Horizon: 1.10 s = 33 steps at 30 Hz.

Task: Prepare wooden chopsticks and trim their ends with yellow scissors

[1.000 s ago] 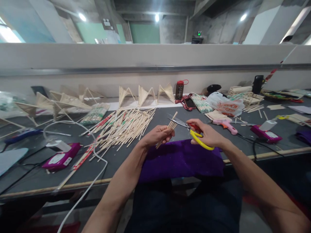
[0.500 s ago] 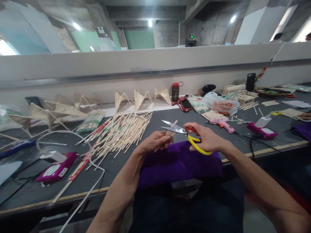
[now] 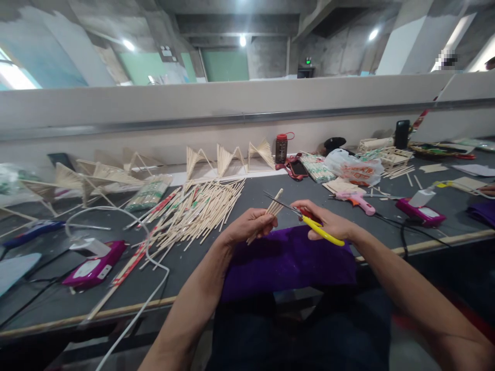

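Note:
Between the thumb and fingers of my left hand (image 3: pixel 253 224) is a small bunch of thin wooden sticks (image 3: pixel 275 205), slanting up to the right. My right hand (image 3: pixel 325 217) grips a pair of scissors (image 3: pixel 315 226) with yellow and red handles. The scissor blades point left and lie across the upper part of the sticks; whether they touch is hard to tell. Below both hands a purple cloth (image 3: pixel 288 265) covers the table edge. To the left of my left hand lies a large loose pile of sticks (image 3: pixel 204 208).
Fan-shaped stick models (image 3: pixel 228 158) stand along the back wall, beside a dark bottle (image 3: pixel 281 148) with a red lid. A pink glue gun (image 3: pixel 353 201) lies to the right. Magenta power boxes (image 3: pixel 95 265) with cables sit on both sides. At the far right another person's hand (image 3: pixel 488 190) shows.
The scissor blades have come closer together and turned more edge-on. My right hand has shifted slightly right and down. The sticks stay in my left hand; the view has moved a little.

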Each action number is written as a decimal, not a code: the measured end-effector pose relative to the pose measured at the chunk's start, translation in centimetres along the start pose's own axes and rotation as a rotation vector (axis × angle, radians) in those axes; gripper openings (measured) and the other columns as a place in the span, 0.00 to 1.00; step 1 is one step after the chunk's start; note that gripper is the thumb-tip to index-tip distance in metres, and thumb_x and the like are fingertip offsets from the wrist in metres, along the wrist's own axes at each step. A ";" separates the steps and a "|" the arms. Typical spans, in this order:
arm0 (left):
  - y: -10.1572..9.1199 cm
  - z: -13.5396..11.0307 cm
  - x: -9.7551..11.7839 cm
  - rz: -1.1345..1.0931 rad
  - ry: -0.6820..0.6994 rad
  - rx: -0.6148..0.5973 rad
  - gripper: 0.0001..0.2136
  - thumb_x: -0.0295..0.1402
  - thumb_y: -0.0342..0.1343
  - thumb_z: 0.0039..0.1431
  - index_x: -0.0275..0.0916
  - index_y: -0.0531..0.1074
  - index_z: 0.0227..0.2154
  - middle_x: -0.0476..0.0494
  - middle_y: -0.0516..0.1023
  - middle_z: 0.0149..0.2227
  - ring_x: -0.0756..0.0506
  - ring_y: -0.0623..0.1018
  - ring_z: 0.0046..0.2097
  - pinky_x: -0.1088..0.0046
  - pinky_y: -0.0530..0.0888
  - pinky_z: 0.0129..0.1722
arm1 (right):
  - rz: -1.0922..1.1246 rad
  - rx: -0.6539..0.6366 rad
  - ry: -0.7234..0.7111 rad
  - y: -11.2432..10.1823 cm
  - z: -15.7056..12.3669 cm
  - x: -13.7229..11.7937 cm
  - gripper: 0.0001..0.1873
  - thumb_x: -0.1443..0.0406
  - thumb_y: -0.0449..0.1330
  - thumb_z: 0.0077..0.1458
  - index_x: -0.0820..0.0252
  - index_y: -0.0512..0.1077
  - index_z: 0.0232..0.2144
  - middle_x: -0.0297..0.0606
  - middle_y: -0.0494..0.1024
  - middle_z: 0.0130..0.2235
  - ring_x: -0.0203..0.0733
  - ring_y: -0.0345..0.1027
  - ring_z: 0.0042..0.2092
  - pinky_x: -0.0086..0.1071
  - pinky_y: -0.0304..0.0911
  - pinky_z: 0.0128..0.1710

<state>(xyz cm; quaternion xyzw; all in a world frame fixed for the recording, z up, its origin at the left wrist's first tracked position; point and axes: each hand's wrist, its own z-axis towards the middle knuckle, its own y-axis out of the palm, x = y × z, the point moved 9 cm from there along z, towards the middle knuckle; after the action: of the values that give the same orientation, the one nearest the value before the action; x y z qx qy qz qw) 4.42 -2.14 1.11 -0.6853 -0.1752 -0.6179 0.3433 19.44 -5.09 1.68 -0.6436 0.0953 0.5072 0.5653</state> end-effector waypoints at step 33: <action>-0.1 1.0 -1.7 -0.218 -0.078 0.028 0.16 0.43 0.52 0.56 0.32 0.70 0.31 0.52 0.65 0.20 0.58 0.60 0.18 0.82 0.55 0.16 | -0.070 -0.020 0.022 0.2 1.7 1.4 0.36 0.55 0.57 0.52 0.54 0.52 0.61 0.36 0.67 0.39 0.39 0.62 0.38 0.33 0.60 0.39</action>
<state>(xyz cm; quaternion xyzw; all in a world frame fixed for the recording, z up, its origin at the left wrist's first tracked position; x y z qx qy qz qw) 4.78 -1.11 -0.48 -0.6808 -0.2704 -0.6219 0.2767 19.04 -3.08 0.75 -0.6577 0.0741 0.4808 0.5752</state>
